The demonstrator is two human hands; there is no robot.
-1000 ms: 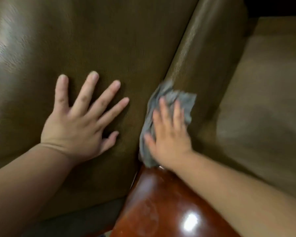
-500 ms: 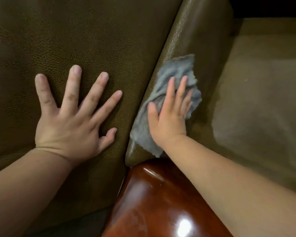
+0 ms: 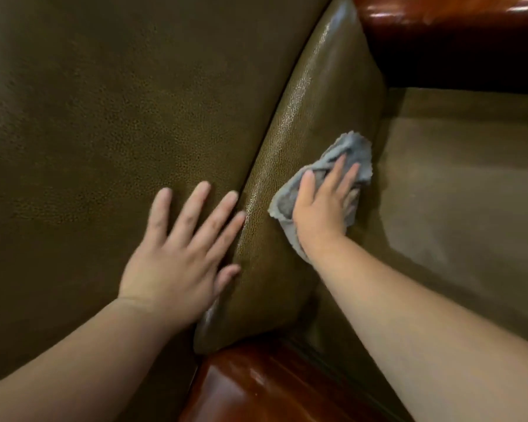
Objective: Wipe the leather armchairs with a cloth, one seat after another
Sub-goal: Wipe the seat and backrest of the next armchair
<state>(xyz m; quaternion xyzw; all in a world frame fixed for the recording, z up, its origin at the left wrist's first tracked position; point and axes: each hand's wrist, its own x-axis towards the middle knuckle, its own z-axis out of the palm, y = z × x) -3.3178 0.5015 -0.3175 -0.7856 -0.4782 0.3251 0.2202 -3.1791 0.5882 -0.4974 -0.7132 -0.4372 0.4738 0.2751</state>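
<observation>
Right hand [image 3: 320, 208], fingers straight, presses the grey cloth [image 3: 352, 149] flat on the leather armrest [image 3: 305, 123]; left hand [image 3: 177, 251] rests spread beside it. The armrest's length runs on beyond the right fingertips.

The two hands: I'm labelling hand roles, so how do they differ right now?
The left hand lies bare on the broad leather panel, fingers spread; the right hand presses a grey cloth onto the padded leather side, fingers closer together. Both are flat with straight fingers.
</observation>
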